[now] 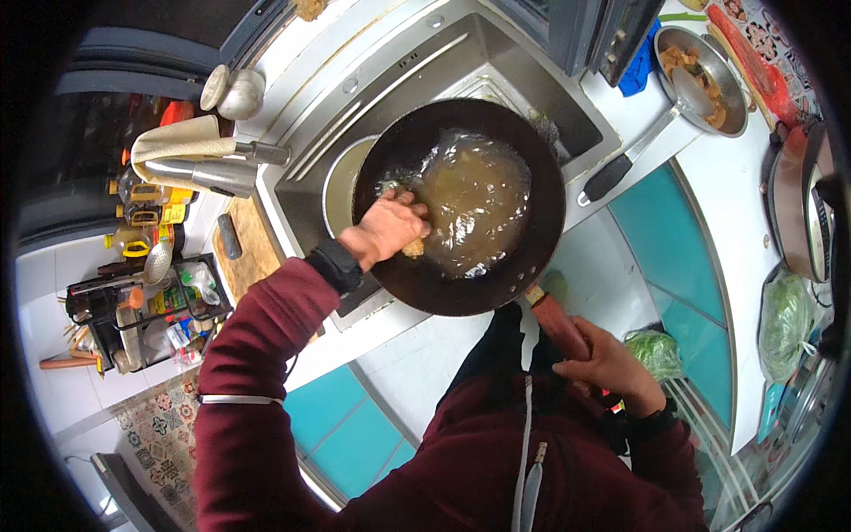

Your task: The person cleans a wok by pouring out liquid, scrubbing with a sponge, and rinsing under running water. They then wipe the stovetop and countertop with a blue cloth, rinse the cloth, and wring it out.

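Note:
A dark wok (459, 298) is held over the stainless steel sink (532, 86), with cloudy brownish water (473, 206) in it. My right hand (608, 366) grips its red-brown handle (562, 326) close to my body. Inside the wok, at its left side, my left hand (391, 226) is closed on a yellowish scrubber (413, 249), possibly a loofah; most of it is hidden under my fingers. Partly covered by the wok, a pale basin (342, 183) with a white rim stands in the sink.
A cloth (179, 136) drapes over the faucet (206, 174) at left, near a wooden cutting board (247, 249). On the right counter, a metal bowl (734, 116) of food holds a ladle (648, 136) whose black handle overhangs the edge. Bagged greens (788, 326) lie beyond a rice cooker (798, 199).

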The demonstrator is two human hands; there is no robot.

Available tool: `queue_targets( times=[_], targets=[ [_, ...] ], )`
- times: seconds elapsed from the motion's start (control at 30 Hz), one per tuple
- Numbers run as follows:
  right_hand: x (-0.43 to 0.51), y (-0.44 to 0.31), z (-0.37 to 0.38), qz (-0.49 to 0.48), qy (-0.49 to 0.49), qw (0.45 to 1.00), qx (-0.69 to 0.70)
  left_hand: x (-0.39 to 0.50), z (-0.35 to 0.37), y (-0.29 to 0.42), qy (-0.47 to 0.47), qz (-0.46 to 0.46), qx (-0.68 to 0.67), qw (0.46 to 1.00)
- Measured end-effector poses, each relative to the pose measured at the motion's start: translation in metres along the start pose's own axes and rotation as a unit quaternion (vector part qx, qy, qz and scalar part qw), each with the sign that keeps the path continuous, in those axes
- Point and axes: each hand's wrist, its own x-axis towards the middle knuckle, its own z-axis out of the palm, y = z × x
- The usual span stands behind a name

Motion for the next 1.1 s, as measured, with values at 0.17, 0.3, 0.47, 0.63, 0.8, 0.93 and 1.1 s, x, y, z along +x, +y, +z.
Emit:
queue_targets(
  times=[0.17, 0.3, 0.47, 0.63, 0.8, 0.93, 1.1],
  targets=[
    [0.002, -0.001, 0.006, -0.043, -0.001, 0.999, -0.008, 0.023, 0.001, 0.007, 0.009, -0.081, -0.079, 0.994],
    [-0.002, -0.004, 0.006, 0.002, -0.013, 1.0, 0.005, 0.024, -0.017, 0.038, 0.034, -0.16, -0.219, 0.962],
    [-0.001, -0.003, 0.007, -0.028, 0.001, 0.999, -0.027, 0.038, -0.035, 0.075, 0.066, -0.085, -0.231, 0.967],
    [0.001, 0.0, 0.007, -0.055, 0.005, 0.996, -0.066, 0.082, -0.05, 0.078, 0.138, -0.072, -0.206, 0.966],
    [0.0, 0.003, 0.006, -0.043, 0.015, 0.995, -0.09, 0.105, -0.058, 0.042, 0.172, -0.121, -0.186, 0.96],
    [0.0, 0.005, 0.005, -0.101, 0.04, 0.987, -0.116, 0.094, -0.055, 0.013, 0.149, -0.211, -0.211, 0.943],
    [0.001, 0.007, -0.003, -0.067, 0.02, 0.994, -0.085, 0.064, -0.039, -0.006, 0.101, -0.277, -0.192, 0.936]
  ],
)
